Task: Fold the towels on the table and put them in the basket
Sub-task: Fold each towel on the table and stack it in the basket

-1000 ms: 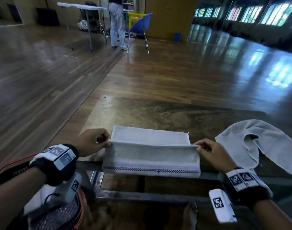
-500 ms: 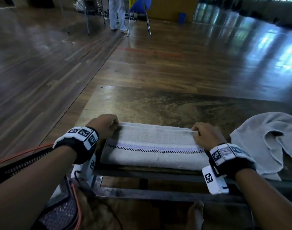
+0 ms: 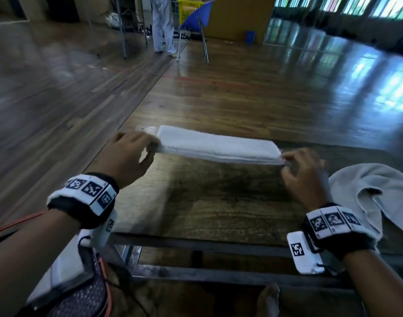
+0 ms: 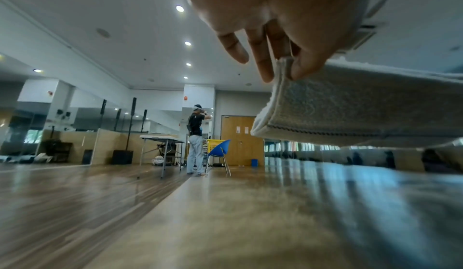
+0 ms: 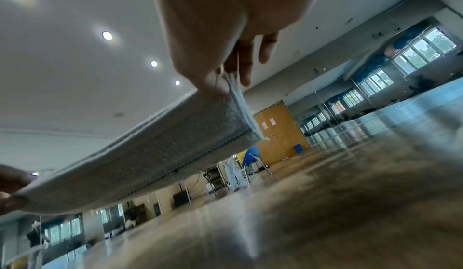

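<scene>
Right now you are holding the folded towel (image 3: 216,145) stretched in the air above the table (image 3: 218,197), your left hand (image 3: 129,154) pinching one short end between thumb and fingers (image 4: 263,63) and your right hand (image 3: 303,170) pinching the other end the same way. Both pinches are catching only the very edge — if either one is slipping, the stacked layers could be sliding apart and the fold opening. Pulling too hard could also be skewing the layers. Counting: two towels are showing — the one you are holding and a grey towel (image 3: 374,193) lying crumpled on the table just beside your right wrist. I cannot tell where the basket is.
</scene>
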Demonstrator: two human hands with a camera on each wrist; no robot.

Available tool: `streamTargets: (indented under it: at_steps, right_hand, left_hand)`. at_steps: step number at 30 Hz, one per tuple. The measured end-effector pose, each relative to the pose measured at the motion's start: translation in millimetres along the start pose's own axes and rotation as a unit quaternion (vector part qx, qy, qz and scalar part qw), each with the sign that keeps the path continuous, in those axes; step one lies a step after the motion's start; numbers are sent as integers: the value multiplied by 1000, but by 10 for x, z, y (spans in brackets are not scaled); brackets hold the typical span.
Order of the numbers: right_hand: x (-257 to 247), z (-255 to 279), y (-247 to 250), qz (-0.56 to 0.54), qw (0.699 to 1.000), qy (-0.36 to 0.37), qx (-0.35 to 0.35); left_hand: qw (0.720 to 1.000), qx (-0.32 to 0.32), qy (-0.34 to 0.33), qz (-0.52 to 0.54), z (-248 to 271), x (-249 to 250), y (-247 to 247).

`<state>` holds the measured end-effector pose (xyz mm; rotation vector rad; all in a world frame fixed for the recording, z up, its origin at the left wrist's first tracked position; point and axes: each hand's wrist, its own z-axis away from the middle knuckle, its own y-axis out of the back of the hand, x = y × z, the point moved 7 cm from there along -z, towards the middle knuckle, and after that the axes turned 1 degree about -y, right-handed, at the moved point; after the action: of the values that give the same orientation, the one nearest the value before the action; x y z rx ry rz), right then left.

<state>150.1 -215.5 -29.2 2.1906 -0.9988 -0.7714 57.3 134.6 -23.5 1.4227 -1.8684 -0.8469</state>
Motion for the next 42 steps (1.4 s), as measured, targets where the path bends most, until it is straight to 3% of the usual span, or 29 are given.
streamTargets:
  at_steps: [2,4,6,11,14,22,26,30,35,38,42]
  right_hand:
    - [38,201,-250,35,986,15,-161]
    - [117,492,-542,90,929,11,-359]
    - [198,681,-659,63,895,-24,-440]
    - [167,659,-647,14,931,-26,-365]
    - [142,650,-660,14,937,-19,-349]
    - [143,596,-518,-44,960,-28,-274]
    - [148,706,-572,1,941,-26,-336]
    - [-11,720,-540,17,949,5,-315]
    - [-189,825,-545,75,922,27,-380]
    - [-287,816,-438,101,927,19,-360]
    - [-588,722,-514,24,957,-9,-289]
  left_hand:
    - [989,-149,-23,-9,222,-12,-227]
    - [955,-294,-32,-29,496,-17,-449]
    - [936,-352,-16,-3,661,-15,-526]
    - [941,-334,29,40,659,-20,-492]
    - [942,-327,48,54,663,-28,-515]
    - [945,-324,36,-29,623,-30,-579]
    - [946,-314,34,-69,664,-64,-532]
    - [959,-275,-5,-65,650,33,-517]
    - [940,-340,-33,-15,698,256,-602]
    - [957,-285,-35,-39,671,384,-516]
    - [975,-218,-3,41,520,784,-642]
